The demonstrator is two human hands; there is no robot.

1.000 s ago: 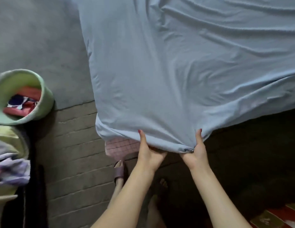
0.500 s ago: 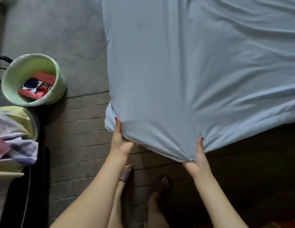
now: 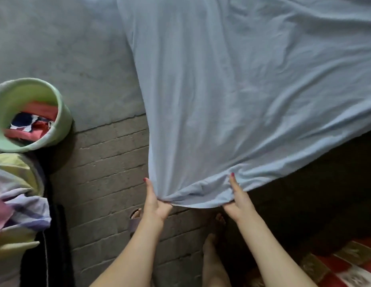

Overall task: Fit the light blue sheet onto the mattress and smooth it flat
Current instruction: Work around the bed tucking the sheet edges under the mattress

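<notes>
Light blue cotton, the sheet [image 3: 232, 100] lies spread over the mattress, which it hides completely, and its near corner hangs down over the edge toward the person. The left hand [image 3: 154, 200] grips a gathered bunch of the hem at the left side of that corner, thumb laid up along the cloth; the right hand [image 3: 238, 200] holds the hem a little further right, thumb pointing up over the fabric and fingers tucked beneath it. Long creases run across the top on the right side. The step in hand looks like seating this corner: it should go best if both hands pull down and under together, keeping the tension even so the corner seam sits square, then sweep the creases outward from the middle. Pulling harder on one side would likely drag the wrinkles diagonal. On the brick floor [image 3: 110, 162] to the left stands a green bucket [image 3: 62, 125] with red cloth inside, beside a heap of pale bedding [image 3: 18, 193].
</notes>
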